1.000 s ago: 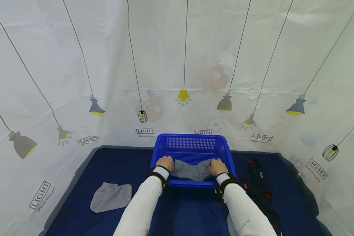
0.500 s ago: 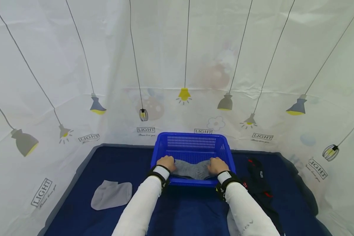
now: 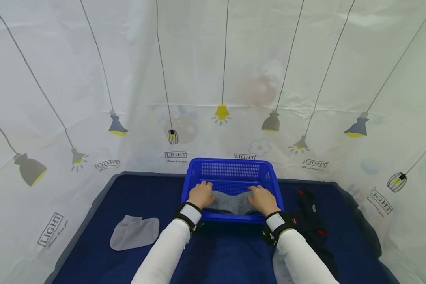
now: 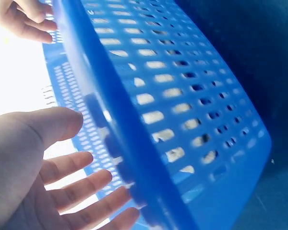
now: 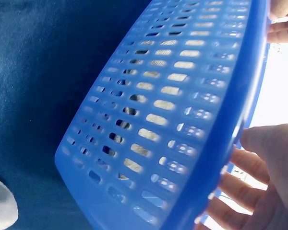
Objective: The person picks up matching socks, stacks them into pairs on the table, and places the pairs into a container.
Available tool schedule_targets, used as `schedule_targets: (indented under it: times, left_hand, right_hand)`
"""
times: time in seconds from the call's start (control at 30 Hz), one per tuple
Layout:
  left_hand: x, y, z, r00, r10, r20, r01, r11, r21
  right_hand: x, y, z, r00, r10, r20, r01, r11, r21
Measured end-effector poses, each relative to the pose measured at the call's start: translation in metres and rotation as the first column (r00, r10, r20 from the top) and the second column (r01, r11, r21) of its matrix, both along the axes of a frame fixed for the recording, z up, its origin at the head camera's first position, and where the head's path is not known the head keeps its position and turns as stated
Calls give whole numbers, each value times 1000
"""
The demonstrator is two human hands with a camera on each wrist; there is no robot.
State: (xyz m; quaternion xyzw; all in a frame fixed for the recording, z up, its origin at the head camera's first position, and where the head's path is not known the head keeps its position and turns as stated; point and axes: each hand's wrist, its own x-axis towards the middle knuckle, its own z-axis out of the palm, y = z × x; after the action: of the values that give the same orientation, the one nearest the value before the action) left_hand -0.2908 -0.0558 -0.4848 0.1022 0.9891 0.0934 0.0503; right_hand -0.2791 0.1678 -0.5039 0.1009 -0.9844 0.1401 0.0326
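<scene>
A grey sock (image 3: 230,202) lies stretched sideways inside the blue plastic basket (image 3: 230,161), along its near wall. Over the sock's left end is my left hand (image 3: 200,195), its fingers spread apart in the left wrist view. My right hand (image 3: 263,200) hovers at the right end with thumb and fingers parted. Neither hand pinches the sock. Through the slots of the basket's near wall (image 4: 163,91), pale cloth shows in both wrist views. The rim hides part of the fingers in the right wrist view.
A light grey sock (image 3: 135,232) lies on the dark blue table cover (image 3: 216,252) at left. Black socks with red marks (image 3: 310,221) lie right of the basket. Another grey sock (image 3: 281,268) is partly under the right forearm. A lamp-printed white curtain (image 3: 213,59) stands behind.
Both hands have let go of the grey sock's ends and their fingers have opened. The sock stays in the basket, which has not moved.
</scene>
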Motion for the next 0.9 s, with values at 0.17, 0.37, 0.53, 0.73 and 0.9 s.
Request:
schedule_targets:
  times: [0.17,0.37,0.53,0.73,0.9]
  left_hand:
    - [11,-2,1,994,-49,-103,49,999,1]
    - [36,-5,3,952,-93,-293,104,994,23]
    - [60,-9,1,908,-103,-407,136,989,54]
    - [87,-15,-8,858,-72,-508,144,984,103]
    - [105,-19,-19,820,-41,-570,153,977,150]
  right_hand:
    - [15,0,1,979,46,-198,-55,998,-41]
    - [35,0,0,934,91,-345,-116,992,-51]
    - [53,-5,-1,879,155,-450,-189,981,-32]
    - [75,-10,-4,824,200,-530,-250,968,-23]
    - [94,-11,-10,814,204,-544,-271,961,-45]
